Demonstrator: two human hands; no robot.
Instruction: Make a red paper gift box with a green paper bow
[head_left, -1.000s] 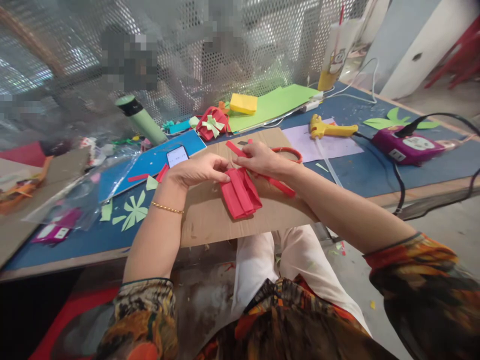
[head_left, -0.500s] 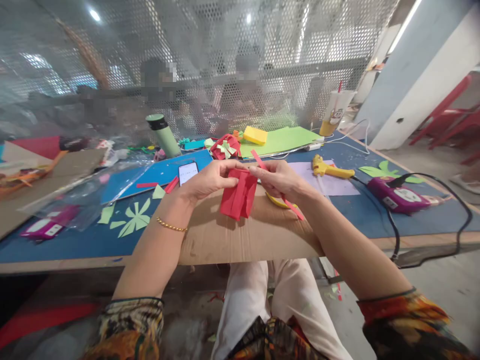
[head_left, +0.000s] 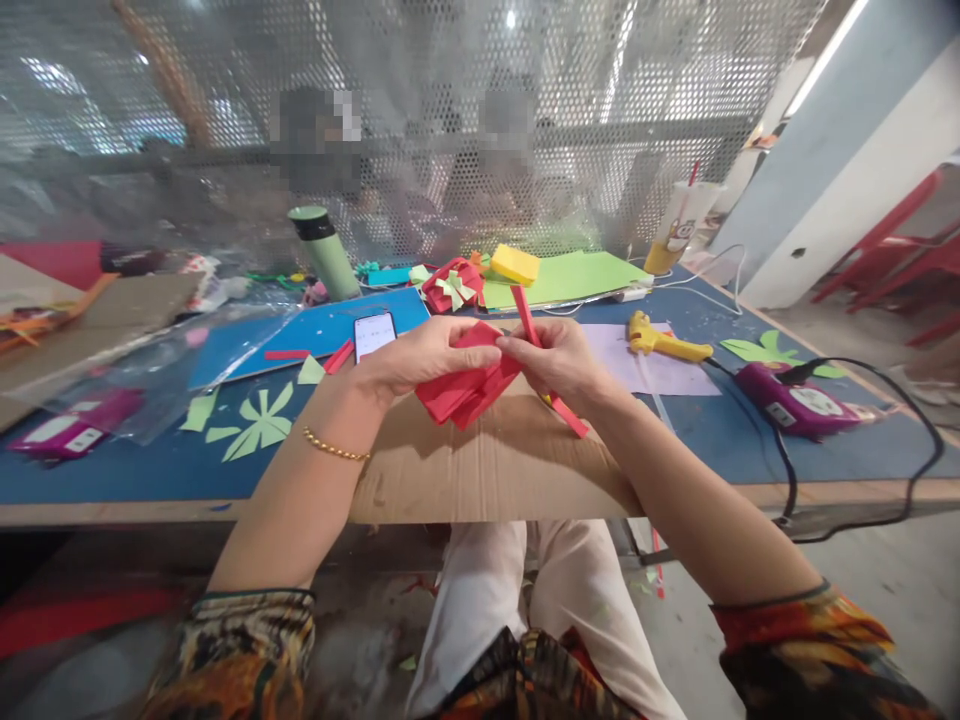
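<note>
Above a sheet of brown cardboard (head_left: 487,470), my left hand (head_left: 420,355) is closed on a folded red paper piece (head_left: 469,385), its thumb lying across the upper edge. My right hand (head_left: 559,360) pinches a narrow red paper strip (head_left: 525,312), whose two ends stick out above and below the fingers. The right fingertips meet the right edge of the folded piece beside my left thumb. Partly behind my right hand a small yellow object rests on the cardboard; its kind is hidden.
A yellow glue gun (head_left: 667,345) lies on a lilac sheet (head_left: 615,350), right of a phone (head_left: 374,335). Purple power socket (head_left: 795,400) with a black cable sits at the right. Behind stand a green bottle (head_left: 326,255) and a drink cup (head_left: 679,230). Green paper cutouts (head_left: 259,425) lie left.
The folded red paper has been tilted and turned in my left hand, its lower end swinging left. My left thumb has moved onto its upper edge. The strip stays in my right hand.
</note>
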